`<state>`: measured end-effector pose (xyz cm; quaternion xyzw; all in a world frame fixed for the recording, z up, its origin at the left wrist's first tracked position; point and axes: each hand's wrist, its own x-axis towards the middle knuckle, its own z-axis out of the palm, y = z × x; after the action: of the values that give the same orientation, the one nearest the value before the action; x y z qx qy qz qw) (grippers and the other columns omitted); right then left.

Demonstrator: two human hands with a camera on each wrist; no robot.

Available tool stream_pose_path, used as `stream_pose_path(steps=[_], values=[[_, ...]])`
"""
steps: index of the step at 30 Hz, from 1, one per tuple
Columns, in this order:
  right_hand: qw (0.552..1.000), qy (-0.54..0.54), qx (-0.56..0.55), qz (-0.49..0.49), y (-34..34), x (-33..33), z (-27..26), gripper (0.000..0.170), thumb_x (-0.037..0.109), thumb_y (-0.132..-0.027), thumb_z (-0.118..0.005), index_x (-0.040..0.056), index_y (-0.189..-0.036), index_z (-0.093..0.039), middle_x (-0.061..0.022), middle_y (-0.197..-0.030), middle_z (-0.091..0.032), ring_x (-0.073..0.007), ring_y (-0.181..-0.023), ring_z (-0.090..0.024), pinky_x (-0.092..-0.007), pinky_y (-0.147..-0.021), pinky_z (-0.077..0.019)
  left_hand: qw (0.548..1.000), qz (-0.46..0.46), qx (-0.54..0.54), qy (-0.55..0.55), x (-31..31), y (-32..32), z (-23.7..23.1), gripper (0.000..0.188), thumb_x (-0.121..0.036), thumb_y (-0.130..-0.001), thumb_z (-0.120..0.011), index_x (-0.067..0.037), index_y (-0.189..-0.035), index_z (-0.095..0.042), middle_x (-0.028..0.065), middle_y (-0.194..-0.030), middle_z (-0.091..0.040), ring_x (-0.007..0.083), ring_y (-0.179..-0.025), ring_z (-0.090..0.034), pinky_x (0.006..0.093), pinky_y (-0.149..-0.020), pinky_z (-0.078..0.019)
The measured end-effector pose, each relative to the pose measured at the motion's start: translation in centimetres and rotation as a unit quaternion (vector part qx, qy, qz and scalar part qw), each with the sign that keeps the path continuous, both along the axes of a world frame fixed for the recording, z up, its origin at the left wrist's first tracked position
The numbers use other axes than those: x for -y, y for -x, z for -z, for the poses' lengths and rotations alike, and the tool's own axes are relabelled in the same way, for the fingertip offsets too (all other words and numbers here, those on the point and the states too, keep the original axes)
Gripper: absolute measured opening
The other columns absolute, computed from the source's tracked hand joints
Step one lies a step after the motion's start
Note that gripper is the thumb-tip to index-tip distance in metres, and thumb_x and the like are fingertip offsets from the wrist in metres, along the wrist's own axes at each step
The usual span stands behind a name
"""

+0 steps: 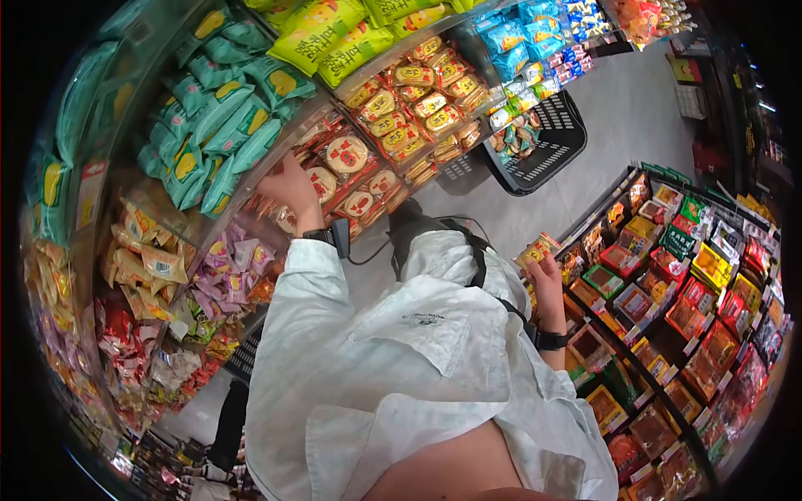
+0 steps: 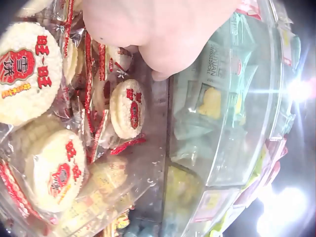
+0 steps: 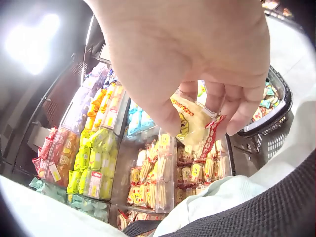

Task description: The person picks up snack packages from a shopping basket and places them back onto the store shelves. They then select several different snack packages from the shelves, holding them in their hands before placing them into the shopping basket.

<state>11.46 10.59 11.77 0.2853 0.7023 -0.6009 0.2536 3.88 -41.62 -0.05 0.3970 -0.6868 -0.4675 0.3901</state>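
In the head view my left hand (image 1: 290, 187) reaches into a clear bin of round white crackers in red-printed wrappers (image 1: 345, 155). The left wrist view has this hand (image 2: 158, 29) above wrapped crackers (image 2: 127, 109), beside the bin's inner wall; its fingertips are mostly hidden, so I cannot tell whether it grips anything. On the other side, my right hand (image 1: 548, 288) holds up a small yellow and red packet (image 1: 539, 249). Seen from the right wrist, that hand (image 3: 192, 54) pinches the clear-and-red cracker packet (image 3: 193, 129) between thumb and fingers.
Bins of teal packets (image 1: 219, 117), green bags (image 1: 322, 37) and yellow-labelled crackers (image 1: 413, 92) surround the left hand. A black basket (image 1: 558, 154) holding small packets stands on the grey floor ahead. Racks of boxed snacks (image 1: 635, 302) line the right side.
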Motion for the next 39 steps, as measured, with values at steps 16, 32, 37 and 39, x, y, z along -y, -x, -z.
stream_pose_path(steps=[16,32,37,39], values=[[0.999,-0.002,0.011,0.040,-0.3,0.3,-0.2,0.029,0.012,-0.102,-0.065,0.0070,-0.130,-0.063,0.0020,-0.113,-0.067,-0.0071,-0.095,-0.062,-0.0242,-0.083,-0.0508,0.927,0.139,0.230,0.261,-1.2,2.9,-0.7,0.029,-0.022,-0.093,-0.069,-0.003,-0.115,-0.071,0.0263,-0.110,-0.070,0.0478,-0.100,-0.064,0.0543,-0.089,-0.0482],[0.998,0.025,0.005,-0.059,6.6,3.9,0.5,0.037,0.014,-0.101,-0.066,0.0075,-0.135,-0.052,-0.0046,-0.116,-0.071,-0.0129,-0.102,-0.067,-0.0274,-0.086,-0.0493,0.934,0.139,0.247,0.216,-0.2,-0.9,-1.6,0.025,0.003,-0.088,-0.056,-0.002,-0.106,-0.072,0.0218,-0.105,-0.072,0.0437,-0.104,-0.065,0.0497,-0.092,-0.0493],[0.978,0.049,-0.029,-0.202,13.3,6.2,1.7,0.035,0.015,-0.099,-0.070,0.0071,-0.131,-0.059,-0.0006,-0.106,-0.071,-0.0074,-0.093,-0.063,-0.0249,-0.080,-0.0480,0.956,0.122,0.162,0.213,-1.8,-4.8,-5.7,0.028,0.006,-0.087,-0.054,-0.003,-0.107,-0.071,0.0165,-0.103,-0.072,0.0372,-0.104,-0.067,0.0443,-0.095,-0.0497],[0.959,0.033,-0.063,-0.275,16.5,7.7,2.6,0.035,0.018,-0.098,-0.072,0.0053,-0.131,-0.065,0.0014,-0.100,-0.069,-0.0060,-0.085,-0.061,-0.0238,-0.076,-0.0486,0.958,0.054,0.210,0.188,-2.7,-7.7,-6.0,0.025,0.006,-0.089,-0.056,-0.002,-0.106,-0.071,0.0155,-0.104,-0.073,0.0349,-0.102,-0.068,0.0421,-0.094,-0.0507]])
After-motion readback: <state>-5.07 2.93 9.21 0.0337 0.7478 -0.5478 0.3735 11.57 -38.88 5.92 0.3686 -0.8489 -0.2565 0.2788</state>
